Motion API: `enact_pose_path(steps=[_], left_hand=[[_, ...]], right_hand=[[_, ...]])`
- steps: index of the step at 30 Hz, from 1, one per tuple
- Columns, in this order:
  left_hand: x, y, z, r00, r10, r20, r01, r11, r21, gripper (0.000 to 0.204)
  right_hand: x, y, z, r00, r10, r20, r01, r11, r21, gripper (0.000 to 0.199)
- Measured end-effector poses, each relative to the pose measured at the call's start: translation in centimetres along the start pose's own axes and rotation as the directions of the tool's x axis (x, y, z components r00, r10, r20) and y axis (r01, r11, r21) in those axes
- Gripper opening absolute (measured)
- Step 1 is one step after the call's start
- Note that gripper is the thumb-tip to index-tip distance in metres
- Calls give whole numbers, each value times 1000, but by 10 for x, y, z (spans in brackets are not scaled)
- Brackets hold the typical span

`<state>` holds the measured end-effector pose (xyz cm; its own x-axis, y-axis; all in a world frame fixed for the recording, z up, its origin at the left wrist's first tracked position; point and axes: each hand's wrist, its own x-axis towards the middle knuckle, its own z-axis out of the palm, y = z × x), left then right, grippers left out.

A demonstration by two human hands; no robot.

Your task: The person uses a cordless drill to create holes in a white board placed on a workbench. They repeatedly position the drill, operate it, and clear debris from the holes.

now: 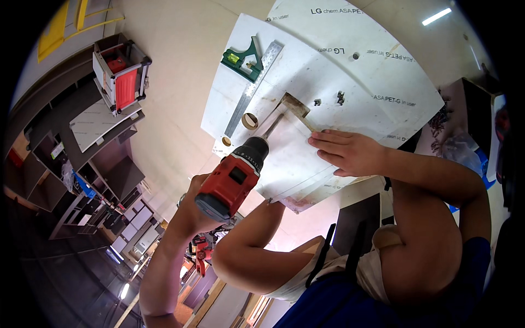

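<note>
My left hand (190, 205) grips the handle of a red and black cordless drill (232, 177). Its long bit (272, 127) reaches to a brown squarish recess (294, 104) in a white panel (328, 71). On the panel just right of the bit, my right hand (350, 153) lies flat with its fingers spread, holding nothing. Two round holes (250, 121) are cut in the panel near the drill's chuck.
A green-headed combination square with a steel ruler (249, 71) lies on the panel's left part. Small metal fittings (340, 98) sit right of the recess. A red and grey tool cart (121, 74) and dark shelving (82, 180) stand at the left.
</note>
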<state>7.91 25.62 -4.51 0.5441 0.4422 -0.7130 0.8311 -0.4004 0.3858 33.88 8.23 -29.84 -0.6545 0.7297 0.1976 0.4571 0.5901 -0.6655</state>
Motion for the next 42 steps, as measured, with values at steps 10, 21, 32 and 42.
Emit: enact_pose_path(steps=[10,21,32,42], left_hand=[[10,15,-14,993,-84,79,94,988,-123,29],[12,19,-15,984,-146,101,166,957,-237,29],[11,16,-16,974,-181,134,208,951,-230,28],[5,10,-11,985,-156,79,163,982,-95,31]], right_hand=[[-1,1,0,999,-14,32,15,999,-37,71],[-1,0,-1,999,-18,45,20,999,-47,70],[1,-1,-2,999,-18,48,21,999,-50,69],[-1,-1,-1,999,-15,38,17,998,-54,68]])
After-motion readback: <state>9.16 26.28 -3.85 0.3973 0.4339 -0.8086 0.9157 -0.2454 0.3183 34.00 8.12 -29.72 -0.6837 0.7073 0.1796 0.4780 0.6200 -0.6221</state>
